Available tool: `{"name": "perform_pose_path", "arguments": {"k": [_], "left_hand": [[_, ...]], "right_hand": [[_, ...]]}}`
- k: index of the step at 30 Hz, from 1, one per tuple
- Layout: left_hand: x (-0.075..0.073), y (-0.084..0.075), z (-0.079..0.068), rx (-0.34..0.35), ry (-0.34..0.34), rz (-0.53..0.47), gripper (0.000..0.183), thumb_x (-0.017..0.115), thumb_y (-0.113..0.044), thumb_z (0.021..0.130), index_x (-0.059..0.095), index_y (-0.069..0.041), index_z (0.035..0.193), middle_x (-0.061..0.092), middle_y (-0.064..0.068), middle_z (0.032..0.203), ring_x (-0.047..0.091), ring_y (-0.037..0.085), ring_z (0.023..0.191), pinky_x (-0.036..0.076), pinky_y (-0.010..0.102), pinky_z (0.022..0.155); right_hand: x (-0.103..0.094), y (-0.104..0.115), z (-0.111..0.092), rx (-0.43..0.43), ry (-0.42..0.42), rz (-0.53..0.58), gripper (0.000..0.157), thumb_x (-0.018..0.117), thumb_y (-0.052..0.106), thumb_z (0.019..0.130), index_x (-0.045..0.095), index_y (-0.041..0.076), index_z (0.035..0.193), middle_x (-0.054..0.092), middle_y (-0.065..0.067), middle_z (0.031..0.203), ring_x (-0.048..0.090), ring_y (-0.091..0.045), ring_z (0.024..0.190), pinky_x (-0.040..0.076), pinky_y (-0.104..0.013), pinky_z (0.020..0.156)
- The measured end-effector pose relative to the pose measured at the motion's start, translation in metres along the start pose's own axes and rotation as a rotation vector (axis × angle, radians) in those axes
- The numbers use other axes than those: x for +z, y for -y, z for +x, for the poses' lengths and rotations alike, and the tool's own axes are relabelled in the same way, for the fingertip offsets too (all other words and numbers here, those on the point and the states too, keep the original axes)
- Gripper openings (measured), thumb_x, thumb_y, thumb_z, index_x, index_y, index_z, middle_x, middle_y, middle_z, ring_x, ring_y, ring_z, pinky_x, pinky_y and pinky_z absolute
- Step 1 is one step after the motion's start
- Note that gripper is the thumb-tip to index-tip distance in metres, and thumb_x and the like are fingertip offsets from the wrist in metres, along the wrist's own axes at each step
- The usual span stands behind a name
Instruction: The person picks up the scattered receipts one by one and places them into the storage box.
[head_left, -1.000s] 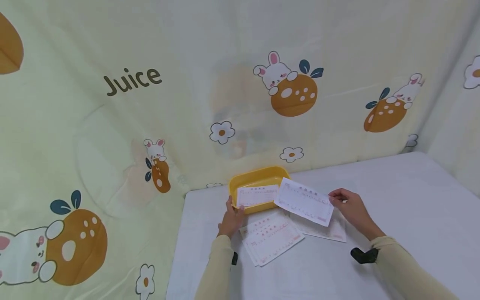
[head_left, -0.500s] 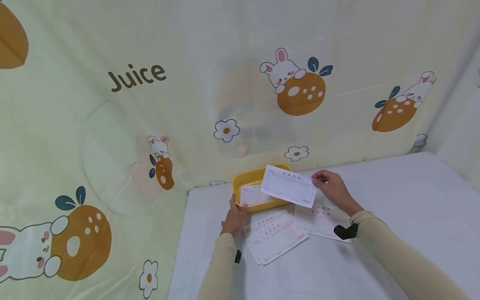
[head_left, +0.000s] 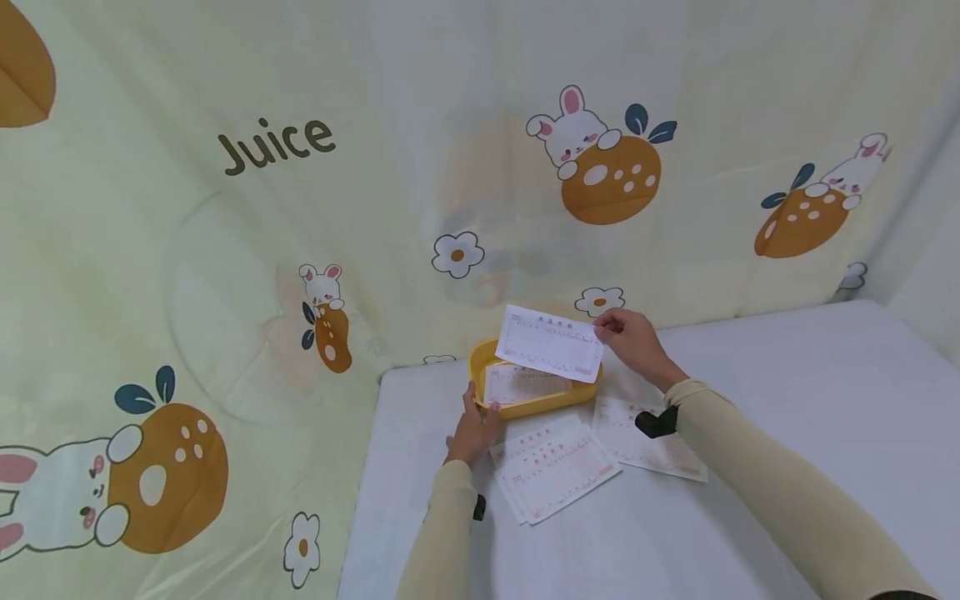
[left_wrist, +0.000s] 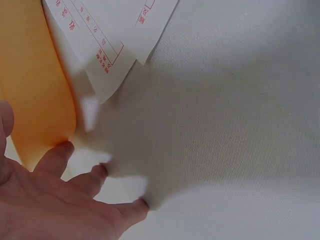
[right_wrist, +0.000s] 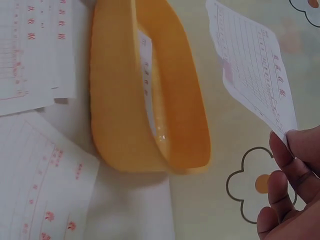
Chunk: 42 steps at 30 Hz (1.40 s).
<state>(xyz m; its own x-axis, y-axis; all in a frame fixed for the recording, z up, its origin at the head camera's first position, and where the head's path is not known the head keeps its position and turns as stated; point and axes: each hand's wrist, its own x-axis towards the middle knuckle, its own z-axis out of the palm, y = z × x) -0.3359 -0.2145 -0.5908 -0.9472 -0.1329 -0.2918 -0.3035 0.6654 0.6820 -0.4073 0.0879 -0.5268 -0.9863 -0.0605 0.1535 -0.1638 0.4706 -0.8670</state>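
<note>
The right hand (head_left: 633, 343) is pinching a white, red-printed rectangular paper slip (head_left: 551, 343) by its end between thumb and finger, the other fingers curling; the forearm is slanting inward, keeping the slip raised apart from a yellow oblong plastic tray (head_left: 547, 406); the left hand (head_left: 474, 435), its fingers spread, is touching the tray's near corner; another printed slip (head_left: 517, 385) is lying inside; overlapping white printed slips (head_left: 558, 479) are resting on the white surface (head_left: 787, 400) just before it.
</note>
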Motion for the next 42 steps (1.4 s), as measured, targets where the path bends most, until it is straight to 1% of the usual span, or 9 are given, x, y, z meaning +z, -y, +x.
{"name": "perform_pose_path", "arguments": {"k": [2, 7, 9, 13, 17, 24, 32, 36, 42], "left_hand": [[0.001, 0.001, 0.001, -0.011, -0.001, -0.005, 0.073, 0.048, -0.045, 0.113, 0.014, -0.020, 0.172, 0.043, 0.017, 0.166, 0.044, 0.044, 0.149, 0.011, 0.080, 0.119], [0.004, 0.004, -0.001, -0.041, 0.013, -0.019, 0.074, 0.050, -0.047, 0.113, 0.014, -0.021, 0.172, 0.040, 0.015, 0.169, 0.042, 0.044, 0.151, 0.008, 0.079, 0.120], [0.005, 0.004, -0.002, -0.045, 0.012, -0.022, 0.074, 0.050, -0.047, 0.113, 0.014, -0.021, 0.172, 0.039, 0.013, 0.170, 0.041, 0.043, 0.151, 0.008, 0.078, 0.120], [0.004, 0.003, 0.000, -0.043, 0.004, -0.023, 0.073, 0.050, -0.046, 0.113, 0.015, -0.022, 0.172, 0.040, 0.013, 0.169, 0.041, 0.043, 0.151, 0.009, 0.079, 0.120], [0.005, 0.003, 0.000, -0.046, 0.007, -0.026, 0.073, 0.050, -0.046, 0.113, 0.015, -0.022, 0.172, 0.041, 0.016, 0.168, 0.042, 0.043, 0.151, 0.008, 0.078, 0.120], [0.009, 0.005, 0.000, -0.042, 0.006, -0.014, 0.073, 0.051, -0.046, 0.112, 0.016, -0.022, 0.172, 0.044, 0.019, 0.166, 0.044, 0.044, 0.149, 0.009, 0.079, 0.120], [0.006, 0.001, 0.002, -0.034, -0.001, -0.018, 0.074, 0.050, -0.047, 0.112, 0.015, -0.022, 0.172, 0.042, 0.015, 0.168, 0.042, 0.042, 0.151, 0.008, 0.078, 0.121], [0.004, 0.002, 0.002, -0.018, -0.005, -0.021, 0.073, 0.050, -0.046, 0.113, 0.015, -0.022, 0.172, 0.041, 0.015, 0.168, 0.041, 0.042, 0.152, 0.007, 0.079, 0.120], [0.002, 0.001, 0.004, -0.027, -0.010, -0.013, 0.074, 0.050, -0.047, 0.112, 0.015, -0.022, 0.172, 0.042, 0.016, 0.167, 0.041, 0.042, 0.152, 0.007, 0.079, 0.120]], "right_hand": [[0.003, 0.004, 0.005, -0.007, 0.004, 0.007, 0.015, 0.060, 0.002, 0.106, 0.067, -0.008, 0.115, 0.068, -0.025, 0.115, 0.061, -0.035, 0.100, 0.051, -0.032, 0.081], [0.006, 0.011, 0.016, 0.005, 0.032, -0.005, 0.016, 0.058, 0.002, 0.107, 0.066, -0.008, 0.117, 0.065, -0.026, 0.118, 0.060, -0.036, 0.102, 0.052, -0.033, 0.085], [0.006, 0.015, 0.021, 0.012, 0.042, -0.024, 0.017, 0.057, 0.003, 0.109, 0.065, -0.007, 0.119, 0.065, -0.024, 0.115, 0.058, -0.035, 0.102, 0.052, -0.036, 0.087], [0.008, 0.025, 0.032, -0.015, 0.042, -0.038, 0.016, 0.058, 0.002, 0.108, 0.066, -0.008, 0.119, 0.065, -0.023, 0.113, 0.056, -0.037, 0.102, 0.051, -0.041, 0.090], [0.011, 0.031, 0.038, -0.030, 0.051, -0.030, 0.015, 0.059, 0.001, 0.108, 0.067, -0.007, 0.116, 0.065, -0.023, 0.110, 0.056, -0.037, 0.101, 0.052, -0.043, 0.091], [0.017, 0.029, 0.045, -0.006, 0.088, -0.053, 0.016, 0.058, 0.003, 0.109, 0.066, -0.007, 0.119, 0.063, -0.023, 0.114, 0.055, -0.037, 0.104, 0.052, -0.044, 0.093], [0.020, 0.026, 0.050, -0.074, 0.113, -0.086, 0.014, 0.058, 0.000, 0.108, 0.068, -0.006, 0.116, 0.065, -0.023, 0.112, 0.056, -0.039, 0.104, 0.052, -0.047, 0.092], [0.022, 0.025, 0.053, -0.069, 0.134, -0.114, 0.012, 0.058, -0.001, 0.107, 0.068, -0.005, 0.113, 0.064, -0.022, 0.111, 0.056, -0.038, 0.103, 0.053, -0.047, 0.092], [0.027, 0.026, 0.053, -0.064, 0.166, -0.119, 0.010, 0.059, -0.002, 0.107, 0.068, -0.005, 0.110, 0.065, -0.022, 0.108, 0.058, -0.038, 0.100, 0.054, -0.044, 0.088]]}}
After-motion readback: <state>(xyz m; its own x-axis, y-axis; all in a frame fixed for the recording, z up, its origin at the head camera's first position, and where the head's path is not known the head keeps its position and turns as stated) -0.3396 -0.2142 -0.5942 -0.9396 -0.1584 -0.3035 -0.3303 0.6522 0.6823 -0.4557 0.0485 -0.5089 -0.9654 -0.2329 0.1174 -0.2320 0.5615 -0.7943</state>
